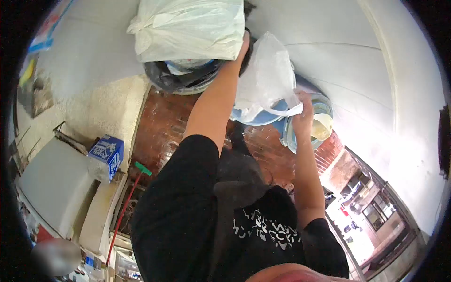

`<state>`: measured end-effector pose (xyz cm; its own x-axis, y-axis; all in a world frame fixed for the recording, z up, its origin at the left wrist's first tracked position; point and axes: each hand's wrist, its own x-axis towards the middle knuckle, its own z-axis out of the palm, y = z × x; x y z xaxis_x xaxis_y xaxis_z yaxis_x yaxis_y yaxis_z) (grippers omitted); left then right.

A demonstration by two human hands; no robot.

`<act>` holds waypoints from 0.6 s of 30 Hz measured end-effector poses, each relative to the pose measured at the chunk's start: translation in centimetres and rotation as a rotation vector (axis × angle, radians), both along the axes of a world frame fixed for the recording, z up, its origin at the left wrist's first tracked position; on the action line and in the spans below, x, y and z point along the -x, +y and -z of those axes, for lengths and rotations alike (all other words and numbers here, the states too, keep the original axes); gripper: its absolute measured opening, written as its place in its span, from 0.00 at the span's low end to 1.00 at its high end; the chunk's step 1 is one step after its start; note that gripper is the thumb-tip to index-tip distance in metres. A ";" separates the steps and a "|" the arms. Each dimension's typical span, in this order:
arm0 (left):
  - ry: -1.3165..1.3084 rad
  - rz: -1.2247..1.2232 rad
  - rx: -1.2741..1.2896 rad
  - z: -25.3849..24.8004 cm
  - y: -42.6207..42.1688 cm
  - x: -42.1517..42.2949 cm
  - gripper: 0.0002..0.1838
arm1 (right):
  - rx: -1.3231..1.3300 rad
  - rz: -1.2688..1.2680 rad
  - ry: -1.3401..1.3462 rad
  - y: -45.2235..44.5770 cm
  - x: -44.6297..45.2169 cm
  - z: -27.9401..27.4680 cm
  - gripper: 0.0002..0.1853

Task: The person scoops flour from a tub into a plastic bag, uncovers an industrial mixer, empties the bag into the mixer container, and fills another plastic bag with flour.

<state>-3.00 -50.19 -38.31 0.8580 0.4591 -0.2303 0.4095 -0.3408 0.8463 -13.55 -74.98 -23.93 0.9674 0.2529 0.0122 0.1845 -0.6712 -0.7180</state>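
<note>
My right hand (304,112) is closed on the handle of a white plastic bag (268,70), which hangs over a blue tub (256,117). My left hand (245,44) reaches forward to the right edge of a full, pale plastic bag (190,30). Its fingers are hidden there, so their grip does not show. Under the pale bag is a round bin lined with a black bag (164,80); something blue and white shows inside it.
Beside my right hand stands a bucket (289,136) with a pale yellowish container (322,127) in it. The brick floor (159,122) looks wet. At left are a blue box (107,152), a grey-white lid (56,181) and a red-handled squeegee (124,214). A white wall (347,70) rises at right.
</note>
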 end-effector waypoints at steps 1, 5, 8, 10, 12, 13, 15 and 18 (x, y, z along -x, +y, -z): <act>0.033 0.054 -0.035 0.7 0.2 -0.5 0.33 | -0.034 0.035 0.037 -0.3 0.1 0.2 0.08; -0.037 -0.018 -0.267 6.7 0.4 -2.5 0.33 | -0.054 0.014 0.009 -1.1 0.9 0.5 0.07; -0.022 -0.065 -0.311 11.1 1.7 -4.3 0.32 | -0.068 -0.012 0.055 -2.4 1.4 1.3 0.07; -0.004 -0.073 -0.308 13.3 2.5 -5.6 0.32 | -0.082 0.019 0.065 -3.1 2.1 2.5 0.08; 0.006 -0.081 -0.298 15.6 3.1 -6.8 0.32 | -0.101 0.021 0.114 -3.7 2.4 3.3 0.10; 0.007 -0.094 -0.283 16.6 3.5 -7.8 0.32 | -0.109 0.027 0.136 -4.1 2.7 3.8 0.12; 0.007 -0.120 -0.272 18.1 4.3 -8.8 0.32 | -0.094 0.031 0.171 -4.7 2.9 4.5 0.15; -0.013 -0.214 -0.260 16.6 4.1 -9.5 0.32 | -0.156 0.081 0.184 -4.7 3.5 4.6 0.15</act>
<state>6.51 -46.09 -54.87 0.7379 0.6711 -0.0717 0.4850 -0.4534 0.7478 -17.04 -79.64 -28.57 0.9740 0.1836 -0.1330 -0.0085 -0.5567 -0.8307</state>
